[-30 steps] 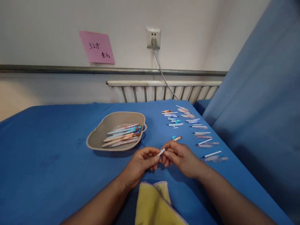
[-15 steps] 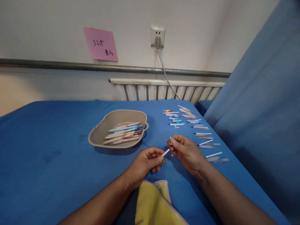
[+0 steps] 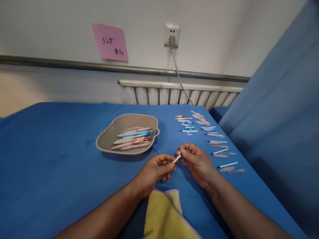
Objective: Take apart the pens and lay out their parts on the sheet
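Note:
In the middle of the head view, my left hand (image 3: 156, 171) pinches a slim white tube (image 3: 177, 158), which looks like a pen refill and points up to the right. Close beside its free end, my right hand (image 3: 196, 161) has thumb and forefinger pressed together on a small white piece (image 3: 179, 153). Fingers cover most of that piece, and I cannot tell whether it touches the tube. Beyond my hands, a light blue pen barrel (image 3: 189, 131) lies on the blue cloth (image 3: 74, 186). A dark-tipped white refill (image 3: 228, 164) rests right of my right forearm.
A beige basin (image 3: 103, 141) left of centre holds several pens (image 3: 133, 142). Pen parts and clear wrappers (image 3: 236, 171) lie in rows along the right side. A yellow cloth (image 3: 160, 215) lies between my forearms. A blue curtain (image 3: 281, 99) hangs at right.
The white piece in my right hand stood upright, showing above and below the fingers; now it is tilted and mostly covered, near the tube's end. The view has shifted slightly.

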The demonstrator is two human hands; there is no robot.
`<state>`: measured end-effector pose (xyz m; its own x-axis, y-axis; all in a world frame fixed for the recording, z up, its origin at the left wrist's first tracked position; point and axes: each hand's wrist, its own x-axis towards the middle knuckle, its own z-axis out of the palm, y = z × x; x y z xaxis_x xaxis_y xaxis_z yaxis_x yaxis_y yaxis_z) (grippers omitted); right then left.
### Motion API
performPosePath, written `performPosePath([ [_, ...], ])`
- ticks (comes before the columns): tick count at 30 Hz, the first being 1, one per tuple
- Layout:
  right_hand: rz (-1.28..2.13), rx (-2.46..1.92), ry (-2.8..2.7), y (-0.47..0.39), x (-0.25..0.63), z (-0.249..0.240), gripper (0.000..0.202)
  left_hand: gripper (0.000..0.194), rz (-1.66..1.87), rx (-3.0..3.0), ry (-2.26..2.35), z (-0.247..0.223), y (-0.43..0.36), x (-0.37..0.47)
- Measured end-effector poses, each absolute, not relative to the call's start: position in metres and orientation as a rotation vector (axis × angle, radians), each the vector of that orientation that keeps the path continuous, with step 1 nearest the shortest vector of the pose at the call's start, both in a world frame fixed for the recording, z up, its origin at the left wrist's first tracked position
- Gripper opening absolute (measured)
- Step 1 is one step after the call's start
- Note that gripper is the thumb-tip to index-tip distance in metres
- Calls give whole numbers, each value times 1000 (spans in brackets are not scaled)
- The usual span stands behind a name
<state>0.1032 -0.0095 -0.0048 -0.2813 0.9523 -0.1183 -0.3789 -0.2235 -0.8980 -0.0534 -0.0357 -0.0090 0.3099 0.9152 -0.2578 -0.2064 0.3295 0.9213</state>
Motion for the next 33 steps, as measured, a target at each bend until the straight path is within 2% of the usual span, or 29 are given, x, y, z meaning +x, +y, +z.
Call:
performPosePath([
  [10,1674,-875,-966,-9,106,-4,25,28,905,919,935,-9,-35,-56],
  [19,1430,-973,-1225,-4,115,2,23,27,899,925,948,-8,-34,-57],
  [24,1159,-1332,-1868,12,155,-3,18,26,931,919,956,-11,-32,-58],
  [27,800,-1640,-2238,16,172,-4,15,26,951,900,966,-12,-30,-58],
  [29,636,-1771,-2321,16,178,-2,13,28,952,892,975,-13,-29,-58],
  [33,604,-1890,-2374,16,179,2,13,28,948,893,980,-13,-29,-58],
])
